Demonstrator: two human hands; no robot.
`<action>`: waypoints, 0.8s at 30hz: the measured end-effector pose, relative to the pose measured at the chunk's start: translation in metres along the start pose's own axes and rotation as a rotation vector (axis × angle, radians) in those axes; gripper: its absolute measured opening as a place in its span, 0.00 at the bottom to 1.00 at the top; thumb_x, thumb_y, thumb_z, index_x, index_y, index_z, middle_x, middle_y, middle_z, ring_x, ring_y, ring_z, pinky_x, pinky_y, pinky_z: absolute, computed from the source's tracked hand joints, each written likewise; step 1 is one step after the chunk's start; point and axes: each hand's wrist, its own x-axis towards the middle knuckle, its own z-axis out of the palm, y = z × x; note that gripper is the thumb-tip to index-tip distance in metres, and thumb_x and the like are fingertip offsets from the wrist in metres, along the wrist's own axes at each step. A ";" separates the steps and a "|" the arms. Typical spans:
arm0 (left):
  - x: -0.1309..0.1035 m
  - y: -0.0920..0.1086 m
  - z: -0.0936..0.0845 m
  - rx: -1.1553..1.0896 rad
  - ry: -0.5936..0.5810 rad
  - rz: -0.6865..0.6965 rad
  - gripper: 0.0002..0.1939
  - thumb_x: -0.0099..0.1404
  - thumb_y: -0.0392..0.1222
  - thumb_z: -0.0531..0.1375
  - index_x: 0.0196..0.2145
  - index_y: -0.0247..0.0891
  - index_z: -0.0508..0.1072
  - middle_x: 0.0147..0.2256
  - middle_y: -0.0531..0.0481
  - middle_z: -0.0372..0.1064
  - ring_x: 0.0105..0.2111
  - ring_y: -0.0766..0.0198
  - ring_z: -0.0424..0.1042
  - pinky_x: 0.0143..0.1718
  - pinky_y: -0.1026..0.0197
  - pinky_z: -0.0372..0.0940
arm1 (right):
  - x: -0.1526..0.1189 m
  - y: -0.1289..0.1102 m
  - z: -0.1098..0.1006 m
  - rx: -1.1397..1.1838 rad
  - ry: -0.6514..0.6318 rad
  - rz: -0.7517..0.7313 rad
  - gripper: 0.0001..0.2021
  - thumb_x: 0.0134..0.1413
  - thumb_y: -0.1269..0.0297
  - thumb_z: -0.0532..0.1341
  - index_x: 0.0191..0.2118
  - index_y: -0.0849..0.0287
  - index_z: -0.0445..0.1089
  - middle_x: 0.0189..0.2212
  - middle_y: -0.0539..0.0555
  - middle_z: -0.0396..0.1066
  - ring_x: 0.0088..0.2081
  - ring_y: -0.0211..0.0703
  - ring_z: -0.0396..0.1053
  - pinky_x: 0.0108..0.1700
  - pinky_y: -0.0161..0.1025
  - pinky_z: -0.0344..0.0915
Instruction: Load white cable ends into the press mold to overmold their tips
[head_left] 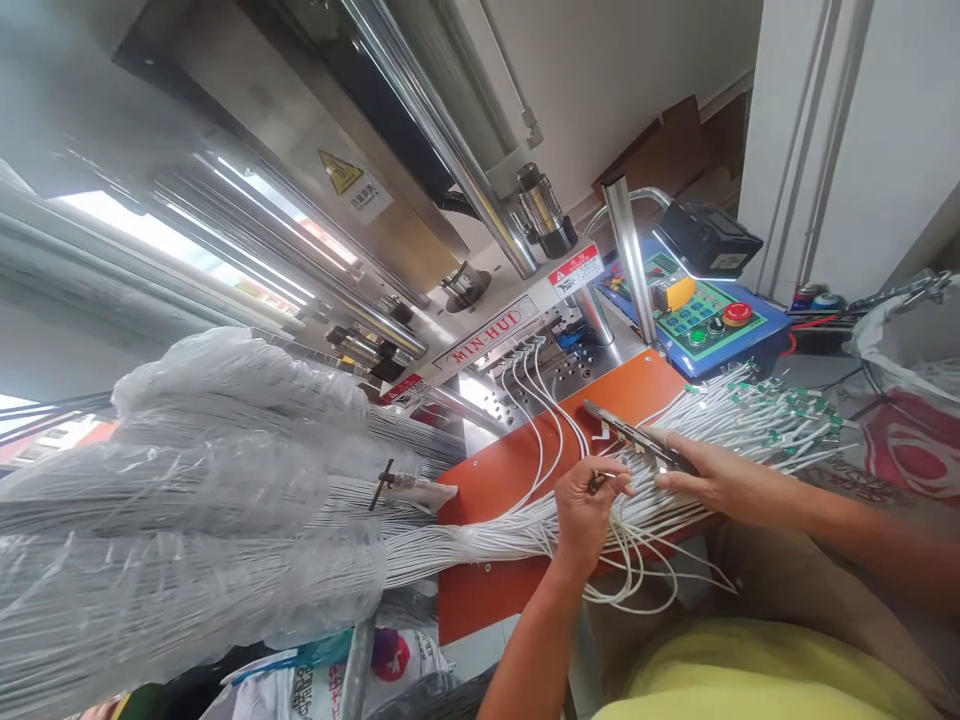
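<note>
A bar [626,428] is clamped in the fingers of the right hand [709,478], over cables [517,535] spread across the board [480,605]; a dark piece [597,481], possibly a tool, is pinched in the left hand [583,508]

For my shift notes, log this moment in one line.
left hand: small dark object pinched; right hand: metal bar held; white cables: across orange board, some reaching into MIN-HUI machine
</note>
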 end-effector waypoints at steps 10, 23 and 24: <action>0.005 -0.004 0.003 0.320 -0.149 0.157 0.12 0.60 0.29 0.58 0.36 0.38 0.80 0.36 0.47 0.78 0.39 0.60 0.76 0.46 0.58 0.70 | 0.001 0.008 0.000 0.043 -0.015 -0.002 0.20 0.61 0.49 0.57 0.53 0.56 0.65 0.48 0.54 0.73 0.54 0.57 0.67 0.59 0.50 0.61; 0.004 -0.007 0.018 0.431 -0.067 0.240 0.14 0.60 0.26 0.59 0.38 0.39 0.80 0.37 0.48 0.79 0.39 0.61 0.77 0.44 0.59 0.70 | 0.003 0.011 0.002 0.083 0.010 -0.008 0.22 0.61 0.52 0.58 0.57 0.55 0.65 0.43 0.53 0.75 0.52 0.56 0.67 0.58 0.49 0.61; 0.003 -0.007 0.020 0.439 -0.063 0.241 0.14 0.60 0.26 0.59 0.39 0.39 0.80 0.37 0.48 0.79 0.39 0.61 0.77 0.44 0.59 0.70 | 0.002 0.011 0.002 0.081 0.010 -0.008 0.21 0.61 0.51 0.58 0.56 0.55 0.65 0.42 0.53 0.75 0.53 0.56 0.67 0.58 0.49 0.60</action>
